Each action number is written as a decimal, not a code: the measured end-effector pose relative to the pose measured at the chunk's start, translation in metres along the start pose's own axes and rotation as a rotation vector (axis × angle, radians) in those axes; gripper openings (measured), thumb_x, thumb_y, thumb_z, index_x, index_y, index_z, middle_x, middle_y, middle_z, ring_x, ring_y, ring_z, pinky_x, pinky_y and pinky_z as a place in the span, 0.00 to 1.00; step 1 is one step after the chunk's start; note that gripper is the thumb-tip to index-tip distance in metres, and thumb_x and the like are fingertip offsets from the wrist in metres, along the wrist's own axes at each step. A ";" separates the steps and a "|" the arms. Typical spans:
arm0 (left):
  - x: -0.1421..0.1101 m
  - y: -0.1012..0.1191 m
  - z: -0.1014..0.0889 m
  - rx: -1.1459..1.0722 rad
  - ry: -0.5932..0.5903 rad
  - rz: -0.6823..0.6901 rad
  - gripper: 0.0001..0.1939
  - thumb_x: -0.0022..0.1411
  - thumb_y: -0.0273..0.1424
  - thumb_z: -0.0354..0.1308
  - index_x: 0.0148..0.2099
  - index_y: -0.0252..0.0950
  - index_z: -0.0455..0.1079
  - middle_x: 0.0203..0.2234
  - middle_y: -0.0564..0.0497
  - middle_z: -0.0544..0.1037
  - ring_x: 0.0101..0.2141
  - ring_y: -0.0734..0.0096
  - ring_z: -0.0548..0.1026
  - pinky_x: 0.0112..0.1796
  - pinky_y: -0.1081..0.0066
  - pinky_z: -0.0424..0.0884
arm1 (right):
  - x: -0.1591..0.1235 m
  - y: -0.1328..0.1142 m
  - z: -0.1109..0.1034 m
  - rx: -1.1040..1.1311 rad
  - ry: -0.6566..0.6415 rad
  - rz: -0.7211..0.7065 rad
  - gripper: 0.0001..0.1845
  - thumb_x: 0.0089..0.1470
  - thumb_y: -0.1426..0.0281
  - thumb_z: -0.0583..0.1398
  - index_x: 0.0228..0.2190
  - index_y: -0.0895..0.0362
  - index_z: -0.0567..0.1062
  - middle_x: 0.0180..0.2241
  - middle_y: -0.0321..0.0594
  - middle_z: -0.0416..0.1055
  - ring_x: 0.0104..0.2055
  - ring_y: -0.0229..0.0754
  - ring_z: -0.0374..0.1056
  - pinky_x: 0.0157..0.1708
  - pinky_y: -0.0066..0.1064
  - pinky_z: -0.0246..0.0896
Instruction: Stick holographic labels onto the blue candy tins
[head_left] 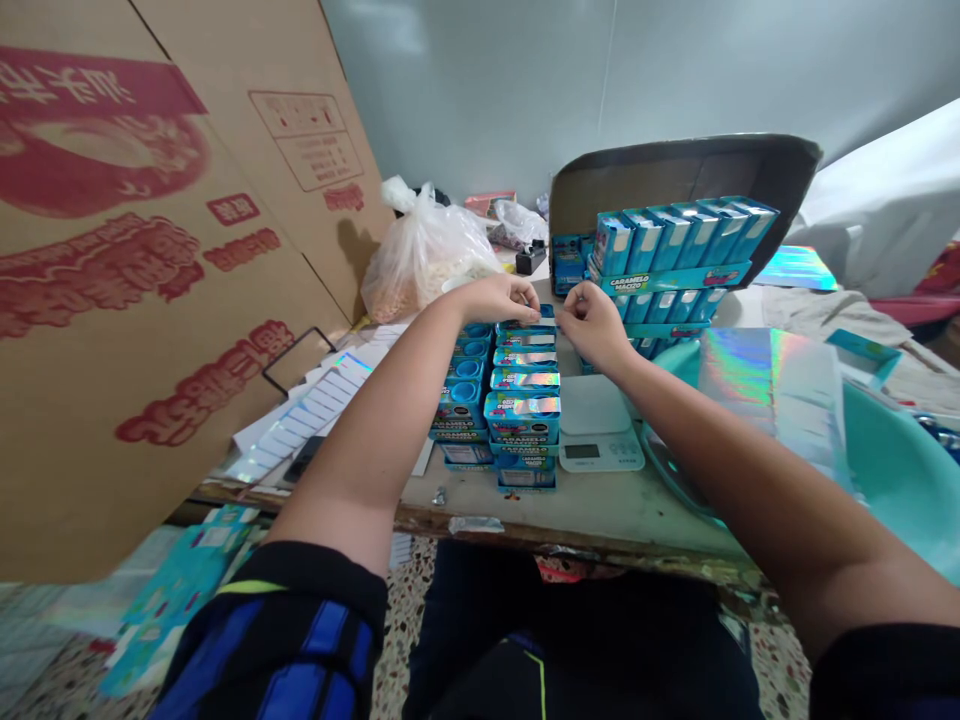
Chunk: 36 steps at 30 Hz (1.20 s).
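Over the far end of a row of blue candy boxes [523, 406], my left hand [504, 298] and my right hand [594, 322] face each other with fingers pinched. A small pale, shiny sticker strip [547, 322] spans the space between their fingertips, against the farthest box. Similar shiny strips run across the tops of the nearer boxes. This row is stacked on more blue boxes in display trays. Left of it stands another stack of blue boxes [463, 390] with round openings, partly behind my left forearm.
A white kitchen scale [600, 430] sits right of the row. Behind it, blue boxes [675, 240] are stacked by an open carton [682, 165]. A turquoise basin [900, 460] is at right, a large cardboard box [172, 300] at left. Sticker sheets [300, 415] and a plastic bag [427, 245] lie leftward.
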<state>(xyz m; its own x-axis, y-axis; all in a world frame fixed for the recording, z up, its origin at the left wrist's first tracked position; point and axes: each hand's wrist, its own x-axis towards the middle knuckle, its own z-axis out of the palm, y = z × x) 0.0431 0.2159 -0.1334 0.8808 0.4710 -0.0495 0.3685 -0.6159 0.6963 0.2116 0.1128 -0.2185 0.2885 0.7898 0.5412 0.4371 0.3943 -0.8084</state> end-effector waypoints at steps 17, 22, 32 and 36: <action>0.000 0.004 0.001 0.013 -0.009 -0.037 0.14 0.53 0.36 0.69 0.39 0.33 0.74 0.25 0.52 0.72 0.27 0.73 0.68 0.33 0.71 0.63 | -0.004 0.002 0.002 -0.025 -0.044 -0.015 0.10 0.51 0.75 0.57 0.31 0.52 0.60 0.21 0.29 0.58 0.24 0.39 0.57 0.27 0.33 0.49; 0.000 0.004 0.001 0.006 -0.014 -0.037 0.14 0.53 0.35 0.67 0.39 0.33 0.73 0.27 0.52 0.74 0.28 0.74 0.69 0.34 0.71 0.64 | -0.007 0.000 0.004 -0.002 -0.045 -0.035 0.10 0.53 0.76 0.56 0.34 0.51 0.59 0.20 0.28 0.54 0.23 0.40 0.55 0.27 0.34 0.46; 0.005 -0.004 0.002 -0.044 -0.019 -0.030 0.15 0.52 0.36 0.67 0.39 0.33 0.73 0.29 0.50 0.76 0.30 0.72 0.72 0.35 0.71 0.66 | -0.007 0.017 0.010 0.227 -0.103 0.176 0.12 0.57 0.68 0.60 0.37 0.51 0.58 0.22 0.28 0.58 0.23 0.40 0.57 0.25 0.31 0.51; 0.006 -0.008 0.001 -0.021 -0.019 -0.004 0.15 0.52 0.38 0.66 0.39 0.33 0.73 0.30 0.50 0.76 0.32 0.71 0.73 0.35 0.72 0.67 | -0.009 0.017 0.015 0.312 -0.079 0.296 0.11 0.57 0.69 0.59 0.36 0.51 0.59 0.22 0.29 0.60 0.23 0.40 0.59 0.24 0.30 0.52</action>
<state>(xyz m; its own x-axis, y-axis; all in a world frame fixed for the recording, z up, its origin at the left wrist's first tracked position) 0.0457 0.2223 -0.1401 0.8849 0.4612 -0.0656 0.3657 -0.6007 0.7110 0.2040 0.1197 -0.2404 0.2911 0.9190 0.2657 0.0632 0.2587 -0.9639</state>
